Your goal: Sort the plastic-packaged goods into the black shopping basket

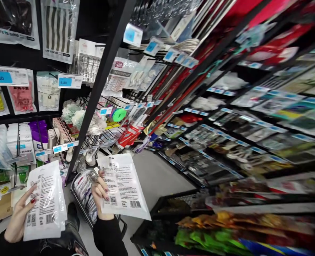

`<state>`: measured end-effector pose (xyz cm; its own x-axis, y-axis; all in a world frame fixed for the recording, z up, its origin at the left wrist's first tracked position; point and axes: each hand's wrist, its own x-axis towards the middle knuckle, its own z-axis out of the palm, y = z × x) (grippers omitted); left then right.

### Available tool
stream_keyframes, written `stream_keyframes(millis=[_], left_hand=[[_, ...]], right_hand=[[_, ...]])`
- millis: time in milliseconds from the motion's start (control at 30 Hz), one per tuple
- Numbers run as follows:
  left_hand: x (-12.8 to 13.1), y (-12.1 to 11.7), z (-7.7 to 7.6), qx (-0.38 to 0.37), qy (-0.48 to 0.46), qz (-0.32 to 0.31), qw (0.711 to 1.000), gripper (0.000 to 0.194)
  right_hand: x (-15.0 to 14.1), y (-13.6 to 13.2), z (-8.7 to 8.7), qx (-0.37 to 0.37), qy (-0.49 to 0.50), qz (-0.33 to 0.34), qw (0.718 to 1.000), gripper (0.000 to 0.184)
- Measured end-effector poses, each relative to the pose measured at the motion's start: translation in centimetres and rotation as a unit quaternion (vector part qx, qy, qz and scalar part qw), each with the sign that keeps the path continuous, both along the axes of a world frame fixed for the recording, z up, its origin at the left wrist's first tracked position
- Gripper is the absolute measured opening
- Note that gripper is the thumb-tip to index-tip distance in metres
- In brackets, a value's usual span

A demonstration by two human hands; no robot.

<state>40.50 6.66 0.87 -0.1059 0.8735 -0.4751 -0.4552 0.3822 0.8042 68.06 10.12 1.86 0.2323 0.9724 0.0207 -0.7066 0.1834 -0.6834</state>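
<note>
My left hand (18, 213) grips white plastic packets (47, 199) at the lower left, at least two of them overlapping. The front one shows printed text and a barcode. Toward the middle, my right hand (101, 192) is closed on another white plastic packet (125, 188), tilted, its back with text and a barcode facing me. A small shiny clear item (92, 176) shows by the fingers of that hand; I cannot make out its kind or whether it is held. Below and behind my right hand stands a dark-rimmed basket (73, 188) full of packaged goods.
Hanging packs, such as a striped one (58, 32), and price tags (6, 76) fill the rack on the left. A black post (101, 64) slants beside it. Blurred shelves of packaged goods (253, 131) line the right. Grey floor (157, 170) lies between.
</note>
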Motion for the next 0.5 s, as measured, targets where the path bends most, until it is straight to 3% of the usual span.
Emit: stream_keyframes(millis=[100,200,333,433,500], left_hand=[[0.7,-0.2,0.4,0.048,-0.040,-0.009,0.998,0.068],[1.0,-0.5,-0.1,-0.013,-0.113,0.028,0.993,0.074],[1.3,-0.8,-0.2,-0.132,-0.177,0.098,0.970,0.071],[2.4,-0.9,0.8,-0.172,-0.242,0.092,0.951,0.061],[3.3,-0.9,1.2,-0.176,-0.257,0.076,0.947,0.053]], right_hand=[[-0.6,0.2,-1.1,0.043,0.151,0.008,0.988,0.011],[-1.2,-0.1,-1.3,0.034,0.165,-0.005,0.986,0.009],[-2.4,-0.4,-0.7,-0.004,0.122,0.019,0.992,0.011],[-4.4,-0.4,-0.9,-0.013,0.050,0.085,0.995,0.026],[-5.8,-0.6,-1.4,-0.008,-0.072,0.092,0.993,0.037]])
